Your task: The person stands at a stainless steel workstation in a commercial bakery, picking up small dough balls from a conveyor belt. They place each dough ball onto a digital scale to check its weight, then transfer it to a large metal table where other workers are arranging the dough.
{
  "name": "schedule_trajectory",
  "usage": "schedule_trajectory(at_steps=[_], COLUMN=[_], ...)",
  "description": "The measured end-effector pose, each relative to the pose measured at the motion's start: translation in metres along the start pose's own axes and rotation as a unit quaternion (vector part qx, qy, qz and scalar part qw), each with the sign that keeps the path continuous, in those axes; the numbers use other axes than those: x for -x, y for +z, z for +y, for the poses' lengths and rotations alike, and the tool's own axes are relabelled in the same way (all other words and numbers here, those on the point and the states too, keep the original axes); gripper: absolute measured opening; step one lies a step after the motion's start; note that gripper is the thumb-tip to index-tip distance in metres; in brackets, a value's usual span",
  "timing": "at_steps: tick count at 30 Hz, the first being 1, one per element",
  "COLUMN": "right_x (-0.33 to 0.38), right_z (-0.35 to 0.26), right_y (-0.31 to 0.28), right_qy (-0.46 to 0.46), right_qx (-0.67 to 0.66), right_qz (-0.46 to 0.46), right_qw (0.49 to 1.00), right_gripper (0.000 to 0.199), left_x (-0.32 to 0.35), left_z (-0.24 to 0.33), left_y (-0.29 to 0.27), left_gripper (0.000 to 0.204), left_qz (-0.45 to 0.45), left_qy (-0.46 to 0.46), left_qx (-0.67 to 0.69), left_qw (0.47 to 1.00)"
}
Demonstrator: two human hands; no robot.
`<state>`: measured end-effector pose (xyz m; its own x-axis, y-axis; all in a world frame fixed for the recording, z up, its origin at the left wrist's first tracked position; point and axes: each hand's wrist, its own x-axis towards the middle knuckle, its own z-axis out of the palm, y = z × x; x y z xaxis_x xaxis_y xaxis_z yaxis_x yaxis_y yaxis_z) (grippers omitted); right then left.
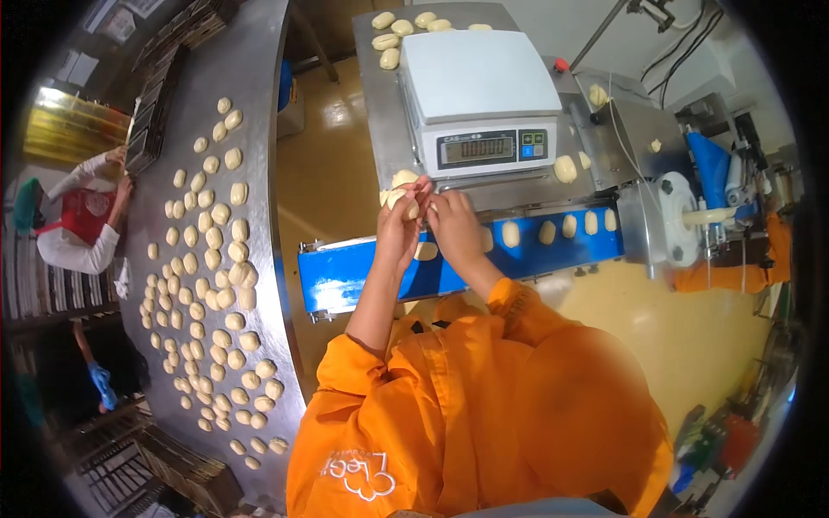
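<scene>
My left hand (397,229) is raised over the blue conveyor belt (345,272) and grips a pale dough piece (402,180) in front of the white digital scale (479,82). My right hand (453,224) is right beside it, its fingertips pinching the same dough from the right. Another dough piece (425,251) lies on the belt just under my hands. Both sleeves are orange.
More dough pieces (547,231) ride the belt toward a roller machine (682,216) at right. The steel table (380,104) holds the scale and several dough pieces. A large round steel table (259,52) at left carries several dough pieces (216,259); a co-worker (82,224) stands beside it.
</scene>
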<state>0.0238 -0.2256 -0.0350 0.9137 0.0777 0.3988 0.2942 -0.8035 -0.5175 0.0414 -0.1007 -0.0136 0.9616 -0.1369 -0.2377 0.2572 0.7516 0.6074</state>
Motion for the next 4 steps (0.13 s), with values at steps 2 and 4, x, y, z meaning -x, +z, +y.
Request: schedule_trajectory(at_steps=[2,4], right_x=[-0.004,-0.006], right_z=[0.009,0.016], right_y=[0.001,-0.002], right_qy=[-0.003,-0.010], right_qx=[-0.028,-0.019], right_qz=[0.001,-0.041], right_qw=[1.000,0.999], right_gripper=[0.016,0.016], left_x=[-0.008,-0.011], left_z=[-0.012,-0.017], left_y=[-0.007,-0.015], left_gripper=[0.025,0.028], left_qz=[0.018,0.029], left_qy=[0.003,0.006], left_qx=[-0.009,-0.015], left_qw=[1.000,0.999])
